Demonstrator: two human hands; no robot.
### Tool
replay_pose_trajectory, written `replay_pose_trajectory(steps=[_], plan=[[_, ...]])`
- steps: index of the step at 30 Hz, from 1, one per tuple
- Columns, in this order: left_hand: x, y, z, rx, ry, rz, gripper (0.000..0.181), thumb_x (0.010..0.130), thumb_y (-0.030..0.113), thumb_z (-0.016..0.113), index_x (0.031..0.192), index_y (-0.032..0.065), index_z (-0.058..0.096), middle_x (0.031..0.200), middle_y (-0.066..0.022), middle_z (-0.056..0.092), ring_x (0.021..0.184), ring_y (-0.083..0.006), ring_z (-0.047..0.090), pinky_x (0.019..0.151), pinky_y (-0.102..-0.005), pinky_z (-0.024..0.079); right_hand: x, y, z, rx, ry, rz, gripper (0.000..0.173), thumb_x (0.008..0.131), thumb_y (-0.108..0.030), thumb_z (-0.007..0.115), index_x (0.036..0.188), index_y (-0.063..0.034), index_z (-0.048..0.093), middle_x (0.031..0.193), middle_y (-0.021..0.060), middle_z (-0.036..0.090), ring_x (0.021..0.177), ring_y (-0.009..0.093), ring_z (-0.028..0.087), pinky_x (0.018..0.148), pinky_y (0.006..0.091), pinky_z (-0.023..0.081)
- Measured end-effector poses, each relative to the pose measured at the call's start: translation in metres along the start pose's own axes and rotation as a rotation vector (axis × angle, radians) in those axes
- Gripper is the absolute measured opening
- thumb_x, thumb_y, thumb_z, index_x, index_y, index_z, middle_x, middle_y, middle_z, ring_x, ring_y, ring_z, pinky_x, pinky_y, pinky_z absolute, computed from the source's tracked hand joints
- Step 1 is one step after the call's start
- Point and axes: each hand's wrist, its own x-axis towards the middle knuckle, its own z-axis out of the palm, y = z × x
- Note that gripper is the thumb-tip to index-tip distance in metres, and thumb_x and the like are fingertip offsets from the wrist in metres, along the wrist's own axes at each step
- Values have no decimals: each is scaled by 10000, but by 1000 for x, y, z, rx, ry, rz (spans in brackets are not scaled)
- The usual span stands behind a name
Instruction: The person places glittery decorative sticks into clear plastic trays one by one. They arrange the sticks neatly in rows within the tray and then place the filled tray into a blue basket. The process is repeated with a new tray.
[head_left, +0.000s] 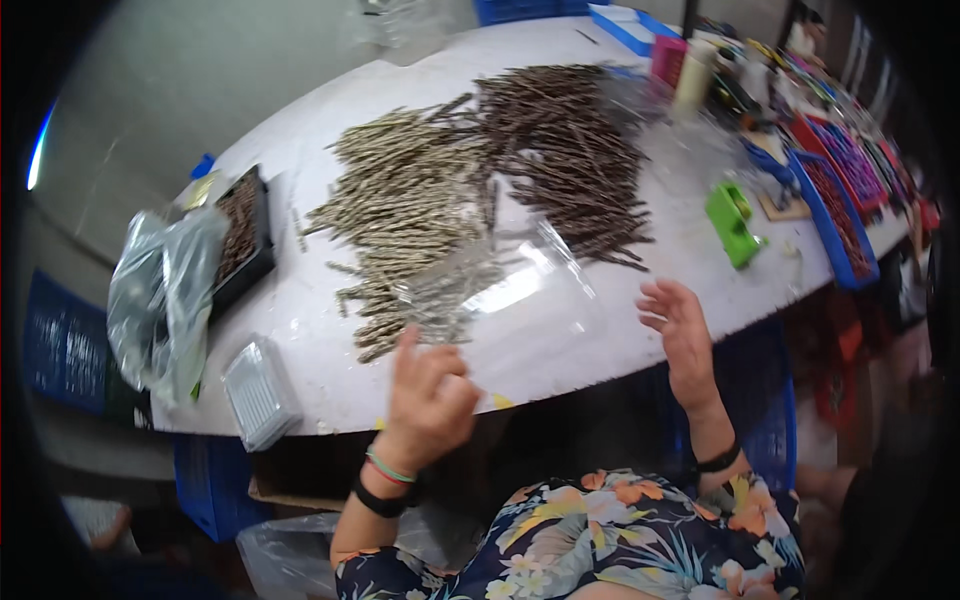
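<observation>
A clear plastic sheet or bag (536, 289) with bright glare lies or hangs over the table in front of me; its height is unclear. My left hand (435, 401) is at its lower left, index finger stretched out and the others curled. Whether it grips the film cannot be made out. To the right of the film, my right hand (679, 337) is raised above the table edge, fingers apart and holding nothing. Beyond the film are a pile of pale gold twisted sticks (409, 187) and a pile of dark brown ones (562, 142), partly touching.
On the left are a black tray (262, 232) of brown pieces, a crumpled plastic bag (169, 300) and a stack of clear sleeves (259, 394). A green tape dispenser (731, 225), a blue bin (832, 217) and a cream bottle (694, 79) stand right. Blue crates (214, 480) sit below.
</observation>
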Motion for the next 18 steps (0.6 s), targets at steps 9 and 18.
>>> replay_pose_trajectory(steps=[9,18], plan=[[-18,36,116,-175,-305,156,334,799,287,831,963,103,606,1239,-61,630,1325,-305,554,1229,-657,210,47,20,-50,-835,-121,-22,214,934,-97,649,1130,-30,703,1153,129,697,1043,327,674,878,386,540],[-1,45,114,-124,-318,33,657,753,462,847,1270,114,641,1371,-100,593,1432,-353,445,1222,-697,139,150,80,-30,-1333,-303,-654,96,801,-78,670,883,-102,715,910,75,609,931,281,609,839,417,479]])
